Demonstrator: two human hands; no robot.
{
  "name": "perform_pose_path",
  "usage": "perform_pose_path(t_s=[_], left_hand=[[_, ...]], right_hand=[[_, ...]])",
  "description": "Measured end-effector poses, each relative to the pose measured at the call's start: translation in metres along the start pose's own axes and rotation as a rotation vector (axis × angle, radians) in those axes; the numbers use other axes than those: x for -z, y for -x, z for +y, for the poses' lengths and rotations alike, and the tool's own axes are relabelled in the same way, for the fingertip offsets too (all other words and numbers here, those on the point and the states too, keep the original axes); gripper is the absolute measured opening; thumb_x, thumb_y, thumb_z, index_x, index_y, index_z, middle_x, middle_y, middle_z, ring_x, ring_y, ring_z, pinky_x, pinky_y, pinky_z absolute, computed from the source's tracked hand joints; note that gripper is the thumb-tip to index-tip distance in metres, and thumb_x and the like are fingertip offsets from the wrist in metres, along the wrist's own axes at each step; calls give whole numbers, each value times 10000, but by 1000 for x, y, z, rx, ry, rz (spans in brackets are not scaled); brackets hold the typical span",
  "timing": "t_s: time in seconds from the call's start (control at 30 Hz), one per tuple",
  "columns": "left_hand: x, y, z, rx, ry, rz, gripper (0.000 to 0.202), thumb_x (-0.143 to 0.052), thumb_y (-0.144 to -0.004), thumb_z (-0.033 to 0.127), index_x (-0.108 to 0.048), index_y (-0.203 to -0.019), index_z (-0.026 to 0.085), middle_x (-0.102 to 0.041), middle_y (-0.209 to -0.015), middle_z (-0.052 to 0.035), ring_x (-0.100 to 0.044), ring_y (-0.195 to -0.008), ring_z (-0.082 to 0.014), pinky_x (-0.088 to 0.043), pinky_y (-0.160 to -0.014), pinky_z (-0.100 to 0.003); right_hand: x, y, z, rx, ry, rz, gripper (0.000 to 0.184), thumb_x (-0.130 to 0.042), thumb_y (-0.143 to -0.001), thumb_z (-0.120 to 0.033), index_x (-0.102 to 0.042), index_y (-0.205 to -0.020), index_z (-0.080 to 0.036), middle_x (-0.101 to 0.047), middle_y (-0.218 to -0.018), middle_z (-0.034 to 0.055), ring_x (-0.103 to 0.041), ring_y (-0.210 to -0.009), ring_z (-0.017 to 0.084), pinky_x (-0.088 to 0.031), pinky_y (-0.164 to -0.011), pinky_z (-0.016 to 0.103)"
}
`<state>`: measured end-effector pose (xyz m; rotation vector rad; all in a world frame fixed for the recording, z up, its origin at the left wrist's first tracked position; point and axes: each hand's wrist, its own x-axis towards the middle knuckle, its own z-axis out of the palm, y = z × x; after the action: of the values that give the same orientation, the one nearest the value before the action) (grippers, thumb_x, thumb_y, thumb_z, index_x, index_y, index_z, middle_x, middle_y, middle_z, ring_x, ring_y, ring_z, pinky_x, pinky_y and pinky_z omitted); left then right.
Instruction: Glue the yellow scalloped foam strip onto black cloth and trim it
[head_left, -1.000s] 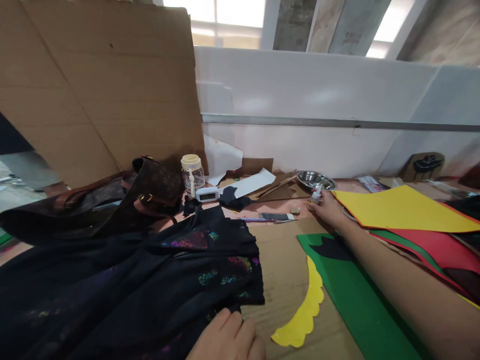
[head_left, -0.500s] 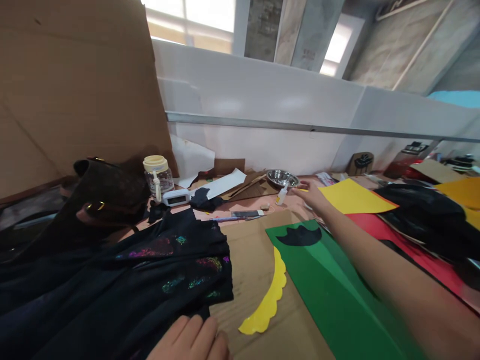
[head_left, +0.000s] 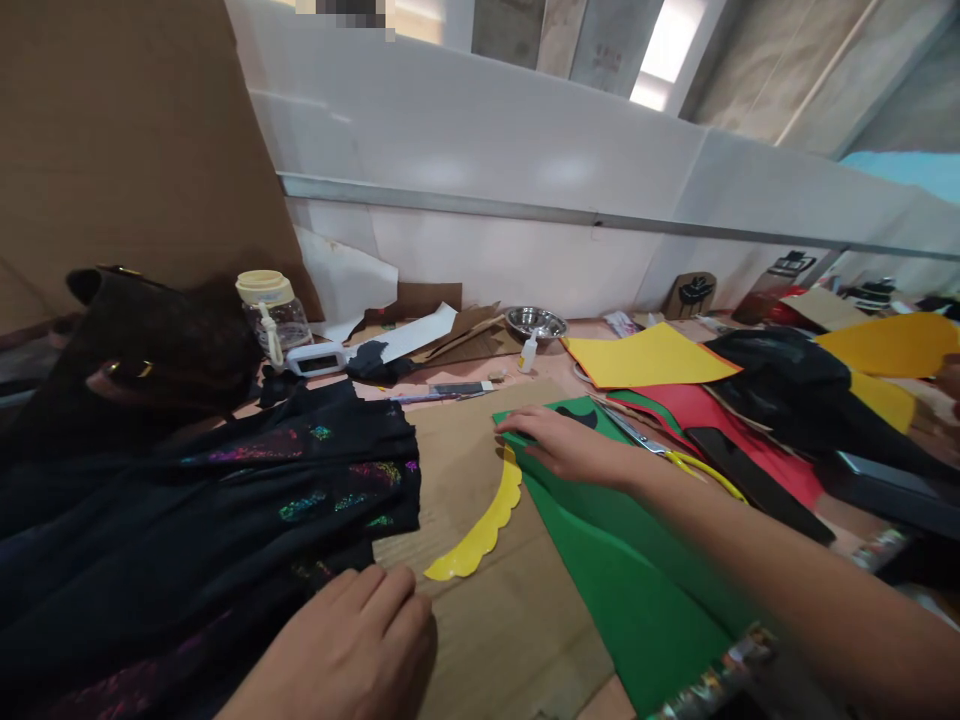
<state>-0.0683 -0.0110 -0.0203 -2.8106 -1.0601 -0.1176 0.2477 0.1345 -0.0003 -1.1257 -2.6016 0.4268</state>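
Observation:
My right hand (head_left: 562, 440) lies over the upper end of a green sheet (head_left: 637, 590), fingers stretched toward its top left corner. Partly under that hand is a black curved cutout (head_left: 581, 412). A yellow strip with one scalloped edge (head_left: 484, 530) rests on the brown cardboard (head_left: 525, 620), its top end close to my right fingers. My left hand (head_left: 360, 630) is curled on the cardboard at the bottom, beside black cloth with shiny coloured patches (head_left: 315, 480). Whatever its fingers may hold is hidden.
Scissors with yellow handles (head_left: 675, 458) lie right of the green sheet, near yellow (head_left: 652, 355) and red sheets (head_left: 780, 465). Farther back stand a small white glue bottle (head_left: 528, 354), a metal bowl (head_left: 536, 322) and a clear jar (head_left: 274, 315). A dark bag (head_left: 165, 350) sits left.
My right hand has come back from near the glue bottle to the top of the green sheet. The view has shifted, and my left hand remains curled at the bottom.

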Motion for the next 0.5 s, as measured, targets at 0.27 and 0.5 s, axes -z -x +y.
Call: perform_pose_path(t_s=[0.27, 0.5], left_hand=[[6, 4, 3, -2, -84, -116, 389, -478, -769, -29, -725, -913, 235, -715, -875, -28, -646, -728, -240, -540, -674, -376], [4, 4, 1, 19, -46, -105, 392, -438, -849, -18, -722, -963, 227, -710, -922, -43, -645, -786, -241, -528, -711, -363]], right_hand=[[-5, -20, 1, 66, 58, -93, 291, -628, -958, -104, -662, -1241, -161, -690, -1197, 97, -652, -1123, 261, -539, -977, 468], [-6, -16, 8, 2, 41, -93, 225, -637, -990, -164, -654, -1214, -166, -690, -1052, 52, -665, -990, 221, -569, -871, 410]])
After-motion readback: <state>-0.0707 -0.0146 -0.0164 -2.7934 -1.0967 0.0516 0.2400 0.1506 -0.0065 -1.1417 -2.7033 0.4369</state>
